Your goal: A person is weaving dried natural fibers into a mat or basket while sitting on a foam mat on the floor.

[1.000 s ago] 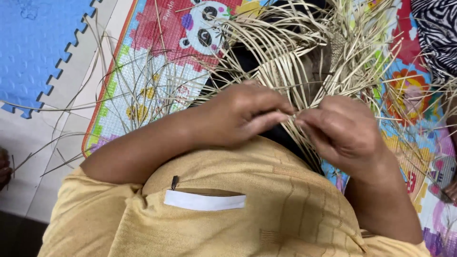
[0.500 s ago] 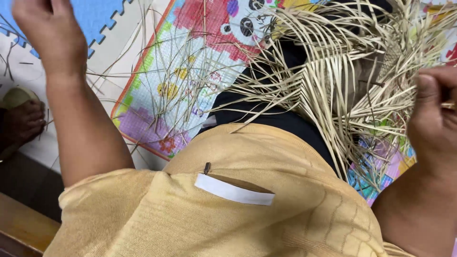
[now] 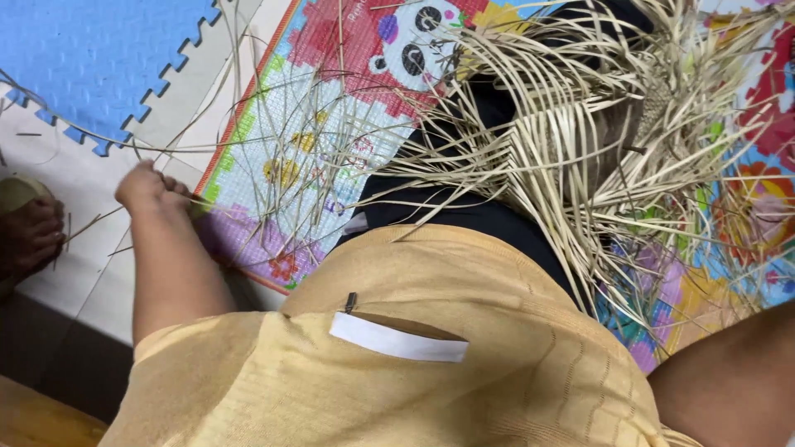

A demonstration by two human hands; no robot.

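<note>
Straw strips (image 3: 273,178), thin and pale, fan out loosely across a colourful play mat (image 3: 331,124) printed with a panda face, and the left hand (image 3: 149,189) is down among their far ends at the mat's left border, where the mat meets the pale floor panels. That hand is seen from behind, knuckles up and fingers curled downward onto the floor; it appears to be pinching or pressing one or two of the loose strips, though the fingertips are hidden, so I cannot tell whether anything is really gripped. The half-woven straw piece (image 3: 580,141) lies on the person's lap over dark trousers (image 3: 464,211), right of centre in the view, with a tightly plaited band running through its middle and many unwoven ends bristling out in all directions over the mat. It is well apart from the left hand and nothing holds it. Only the right forearm (image 3: 729,381) shows, at the lower right corner; the right hand itself is out of the frame. A yellow knitted top (image 3: 431,389) fills the bottom of the view, with a white strip (image 3: 397,339) tucked in its breast pocket. Blue foam puzzle tiles (image 3: 91,58) cover the upper left corner, their toothed edge lying against the pale panels. At the far left edge another person's bare foot (image 3: 29,236) rests on the floor, near the left hand but not touching it.
</note>
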